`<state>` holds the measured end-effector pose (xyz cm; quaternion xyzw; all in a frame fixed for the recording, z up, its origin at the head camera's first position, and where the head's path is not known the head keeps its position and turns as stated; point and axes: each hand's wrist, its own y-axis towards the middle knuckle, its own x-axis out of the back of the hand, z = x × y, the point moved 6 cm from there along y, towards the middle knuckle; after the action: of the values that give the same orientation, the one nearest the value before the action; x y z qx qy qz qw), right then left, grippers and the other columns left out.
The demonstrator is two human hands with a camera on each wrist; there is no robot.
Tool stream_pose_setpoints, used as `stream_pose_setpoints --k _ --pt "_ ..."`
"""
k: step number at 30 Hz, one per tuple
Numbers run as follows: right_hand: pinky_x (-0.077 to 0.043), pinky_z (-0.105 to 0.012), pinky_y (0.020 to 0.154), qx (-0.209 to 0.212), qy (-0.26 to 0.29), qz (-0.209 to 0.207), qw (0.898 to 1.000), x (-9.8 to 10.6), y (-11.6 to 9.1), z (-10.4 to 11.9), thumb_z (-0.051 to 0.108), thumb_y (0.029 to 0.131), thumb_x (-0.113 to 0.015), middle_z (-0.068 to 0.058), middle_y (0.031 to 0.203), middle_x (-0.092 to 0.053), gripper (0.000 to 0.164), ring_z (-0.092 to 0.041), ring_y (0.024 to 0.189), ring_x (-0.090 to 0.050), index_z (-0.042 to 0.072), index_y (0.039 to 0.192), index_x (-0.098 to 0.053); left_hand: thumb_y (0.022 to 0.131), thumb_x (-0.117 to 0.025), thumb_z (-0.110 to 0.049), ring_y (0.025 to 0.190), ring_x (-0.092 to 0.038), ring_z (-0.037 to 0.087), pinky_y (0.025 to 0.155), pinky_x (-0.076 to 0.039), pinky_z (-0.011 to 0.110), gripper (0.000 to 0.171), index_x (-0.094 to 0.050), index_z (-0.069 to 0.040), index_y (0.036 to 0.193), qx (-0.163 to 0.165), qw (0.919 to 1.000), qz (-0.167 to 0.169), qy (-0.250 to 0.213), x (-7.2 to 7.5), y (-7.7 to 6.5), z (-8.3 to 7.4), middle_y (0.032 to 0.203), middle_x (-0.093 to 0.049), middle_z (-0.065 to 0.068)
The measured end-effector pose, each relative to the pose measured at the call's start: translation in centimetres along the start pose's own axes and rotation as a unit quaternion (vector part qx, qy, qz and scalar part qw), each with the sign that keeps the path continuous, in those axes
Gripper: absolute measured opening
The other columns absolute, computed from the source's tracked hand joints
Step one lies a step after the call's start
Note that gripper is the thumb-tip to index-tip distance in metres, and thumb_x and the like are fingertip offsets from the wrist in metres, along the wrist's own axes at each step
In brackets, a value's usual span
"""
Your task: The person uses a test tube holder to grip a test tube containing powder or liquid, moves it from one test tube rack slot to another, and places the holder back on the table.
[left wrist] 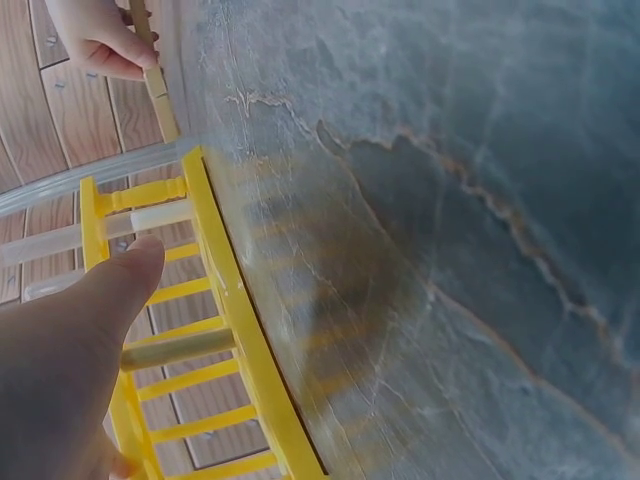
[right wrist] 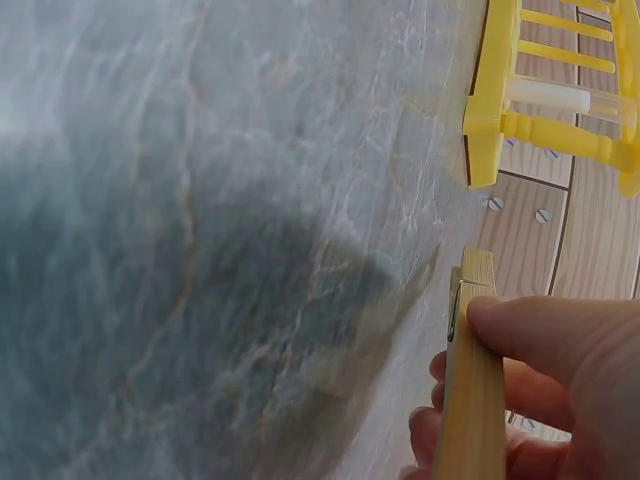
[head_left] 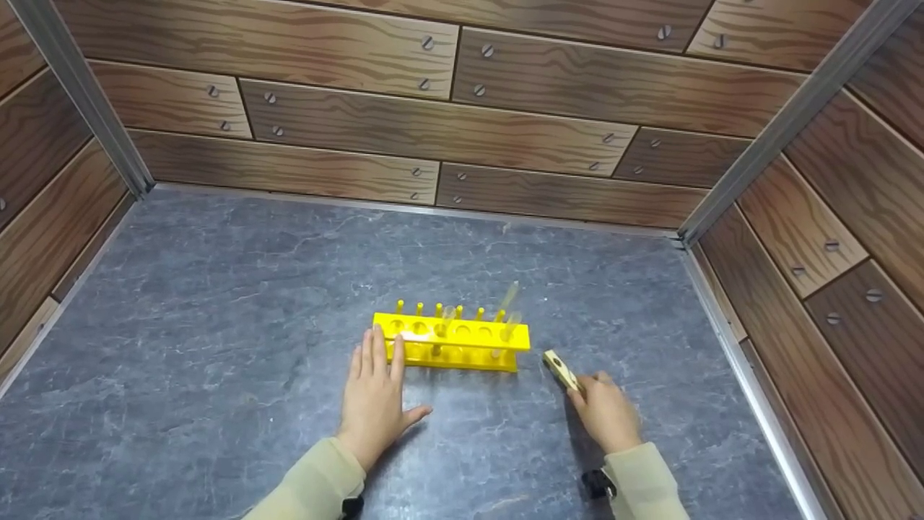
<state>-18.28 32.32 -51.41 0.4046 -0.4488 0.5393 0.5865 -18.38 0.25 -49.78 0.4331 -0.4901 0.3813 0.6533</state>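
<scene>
A yellow test tube rack (head_left: 462, 332) stands on the floor-like surface, with pegs along its back. Clear test tubes stand in it: one tube (head_left: 448, 318) near the middle, another tube (head_left: 512, 326) at the right end, and one behind them at the back right. My left hand (head_left: 374, 397) lies with straight fingers against the rack's left front, fingertips at its upper plate; in the left wrist view its thumb (left wrist: 130, 275) extends before the rack. To the right of the rack, my right hand (head_left: 606, 412) grips a wooden test tube holder (right wrist: 473, 380) with a metal spring, its tip apart from the rack.
The blue-grey marbled surface (head_left: 238, 303) spreads around the rack. Wood-patterned panels (head_left: 346, 123) wall it at the back and both sides, joined by metal corner strips (head_left: 779, 130).
</scene>
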Motion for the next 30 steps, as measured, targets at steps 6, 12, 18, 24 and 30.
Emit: stream_pose_setpoints --k 6,12,18,24,30 --pt "-0.042 -0.038 0.05 -0.001 -0.002 0.004 1.0 -0.36 0.22 -0.02 0.019 0.089 -0.064 -0.008 0.085 -0.056 0.019 -0.019 0.06 -0.049 0.005 0.1 -0.068 0.071 -0.048 -0.08 0.134 -0.023 0.043 0.108 -0.024 0.049 0.112 -0.026 0.001 0.145 0.002 1.0 -0.006 -0.007 -0.01 -0.13 0.12 0.144 -0.021 0.034" --pt "-0.042 -0.037 0.05 0.003 -0.004 0.002 1.0 -0.54 0.39 0.04 0.018 0.088 -0.064 -0.007 0.083 -0.057 0.016 -0.018 0.059 -0.048 0.005 0.096 -0.069 0.069 -0.052 -0.079 0.133 -0.027 0.043 0.107 -0.028 0.047 0.112 -0.029 0.002 0.144 0.003 0.9995 -0.03 -0.009 0.12 -0.29 0.27 0.143 -0.024 0.034" --pt "-0.044 -0.041 0.051 0.001 -0.006 0.004 1.0 -0.59 0.59 -0.01 0.019 0.087 -0.065 -0.006 0.079 -0.056 0.014 -0.021 0.061 -0.052 0.006 0.092 -0.069 0.07 -0.05 -0.08 0.133 -0.026 0.043 0.107 -0.027 0.048 0.112 -0.029 0.002 0.144 0.004 0.9996 -0.026 -0.002 0.11 -0.24 0.37 0.143 -0.024 0.035" --pt "-0.042 -0.042 0.049 -0.009 -0.006 0.015 1.0 -0.79 0.64 -0.21 0.021 0.087 -0.065 -0.005 0.073 -0.054 0.013 -0.021 0.06 -0.051 0.009 0.09 -0.069 0.07 -0.05 -0.08 0.134 -0.024 0.043 0.108 -0.024 0.048 0.112 -0.028 0.001 0.145 0.006 0.9999 -0.013 -0.008 0.01 -0.19 0.26 0.144 -0.022 0.034" --pt "-0.042 -0.041 0.049 -0.017 -0.004 0.018 1.0 -0.76 0.79 -0.36 0.019 0.086 -0.067 -0.005 0.069 -0.054 0.014 -0.02 0.057 -0.051 0.006 0.089 -0.069 0.071 -0.049 -0.08 0.135 -0.021 0.043 0.109 -0.022 0.048 0.112 -0.026 0.0 0.145 0.0 0.9999 0.003 -0.013 -0.03 0.05 0.05 0.145 -0.02 0.034"
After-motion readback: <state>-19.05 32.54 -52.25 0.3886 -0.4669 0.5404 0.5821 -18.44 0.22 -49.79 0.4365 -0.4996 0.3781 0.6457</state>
